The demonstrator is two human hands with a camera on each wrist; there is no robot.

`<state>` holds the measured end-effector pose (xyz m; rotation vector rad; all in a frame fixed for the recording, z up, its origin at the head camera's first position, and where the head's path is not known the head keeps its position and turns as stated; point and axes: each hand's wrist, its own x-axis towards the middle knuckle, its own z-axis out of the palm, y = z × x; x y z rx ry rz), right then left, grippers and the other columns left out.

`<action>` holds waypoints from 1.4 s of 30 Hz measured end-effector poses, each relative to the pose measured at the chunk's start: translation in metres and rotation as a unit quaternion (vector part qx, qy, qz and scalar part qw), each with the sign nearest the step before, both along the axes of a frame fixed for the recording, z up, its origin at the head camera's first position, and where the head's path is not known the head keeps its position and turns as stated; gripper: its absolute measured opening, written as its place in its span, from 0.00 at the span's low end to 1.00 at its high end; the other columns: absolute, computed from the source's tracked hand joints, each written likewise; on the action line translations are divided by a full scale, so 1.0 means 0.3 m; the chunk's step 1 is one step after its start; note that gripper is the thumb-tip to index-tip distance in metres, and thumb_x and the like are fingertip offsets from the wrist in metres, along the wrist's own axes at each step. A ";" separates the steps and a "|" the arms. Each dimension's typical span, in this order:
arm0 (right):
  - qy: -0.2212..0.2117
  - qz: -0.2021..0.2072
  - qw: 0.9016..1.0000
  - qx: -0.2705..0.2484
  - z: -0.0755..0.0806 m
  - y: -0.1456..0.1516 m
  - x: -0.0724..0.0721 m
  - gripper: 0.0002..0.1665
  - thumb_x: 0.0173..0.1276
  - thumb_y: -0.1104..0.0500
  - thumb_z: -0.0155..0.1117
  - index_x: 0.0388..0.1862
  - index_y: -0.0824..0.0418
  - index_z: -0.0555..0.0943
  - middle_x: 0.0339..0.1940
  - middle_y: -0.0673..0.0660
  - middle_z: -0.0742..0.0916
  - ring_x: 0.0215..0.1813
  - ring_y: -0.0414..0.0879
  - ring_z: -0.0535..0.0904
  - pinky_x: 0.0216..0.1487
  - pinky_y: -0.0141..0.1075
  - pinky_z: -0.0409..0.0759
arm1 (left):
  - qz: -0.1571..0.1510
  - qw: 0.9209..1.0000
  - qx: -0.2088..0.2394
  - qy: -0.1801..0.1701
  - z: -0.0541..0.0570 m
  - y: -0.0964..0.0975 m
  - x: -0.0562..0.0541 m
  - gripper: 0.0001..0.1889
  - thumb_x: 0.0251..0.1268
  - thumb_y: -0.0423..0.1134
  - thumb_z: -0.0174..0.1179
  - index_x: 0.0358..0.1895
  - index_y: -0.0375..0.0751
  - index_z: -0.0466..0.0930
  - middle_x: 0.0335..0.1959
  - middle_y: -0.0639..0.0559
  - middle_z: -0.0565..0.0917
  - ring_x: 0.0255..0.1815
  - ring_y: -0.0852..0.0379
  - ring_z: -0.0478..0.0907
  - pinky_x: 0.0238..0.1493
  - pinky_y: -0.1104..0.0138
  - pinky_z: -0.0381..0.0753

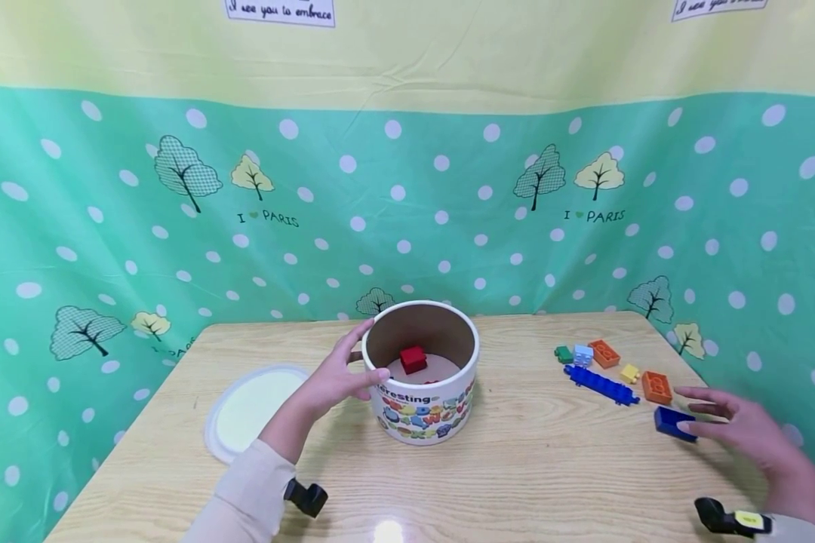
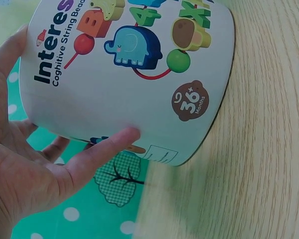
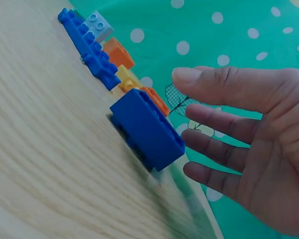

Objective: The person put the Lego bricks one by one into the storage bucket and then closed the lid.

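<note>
A white printed bucket (image 1: 421,411) stands upright, its top uncovered and a red block (image 1: 413,360) inside. My left hand (image 1: 342,369) holds the bucket's left side, thumb at the front by the rim; in the left wrist view, the hand (image 2: 45,164) spans the curved wall (image 2: 119,104). At the table's right, my right hand (image 1: 747,430) is beside a dark blue block (image 1: 672,424). The right wrist view shows that hand (image 3: 239,144) with fingers spread around the near end of the blue block (image 3: 144,132), nothing gripped.
A round white lid (image 1: 258,411) lies left of the bucket. Behind the blue block are a long blue piece (image 1: 601,385), orange blocks (image 1: 656,387), a yellow block (image 1: 629,373), a light blue block (image 1: 582,356) and a green block (image 1: 564,354). A green dotted curtain (image 1: 441,226) hangs behind the table.
</note>
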<state>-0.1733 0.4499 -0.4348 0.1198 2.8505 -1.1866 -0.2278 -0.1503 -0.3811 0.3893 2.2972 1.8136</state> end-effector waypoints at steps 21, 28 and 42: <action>-0.020 0.038 0.997 0.064 -0.004 -0.013 -0.029 0.39 0.54 0.48 0.77 0.58 0.71 0.78 0.57 0.79 0.76 0.54 0.73 0.73 0.46 0.56 0.74 | -0.003 1.000 0.006 0.001 0.001 -0.001 -0.002 0.49 0.54 0.45 0.73 0.77 0.63 0.50 0.76 0.47 0.50 0.72 0.34 0.53 0.41 0.49 0.85; -0.001 0.039 0.998 0.044 0.039 -0.062 -0.015 0.38 0.58 0.47 0.74 0.60 0.71 0.77 0.57 0.77 0.77 0.48 0.59 0.79 0.38 0.40 0.77 | 0.004 1.000 0.005 -0.002 -0.003 0.001 0.003 0.50 0.53 0.46 0.74 0.76 0.65 0.51 0.76 0.49 0.51 0.72 0.36 0.54 0.40 0.49 0.85; 0.065 0.126 0.989 -0.041 0.181 -0.280 -0.052 0.29 0.62 0.56 0.72 0.59 0.69 0.78 0.57 0.71 0.79 0.45 0.39 0.82 0.40 0.36 0.84 | 0.002 1.000 0.007 0.003 -0.013 0.001 -0.005 0.50 0.53 0.46 0.74 0.76 0.65 0.52 0.75 0.48 0.52 0.71 0.36 0.56 0.39 0.49 0.85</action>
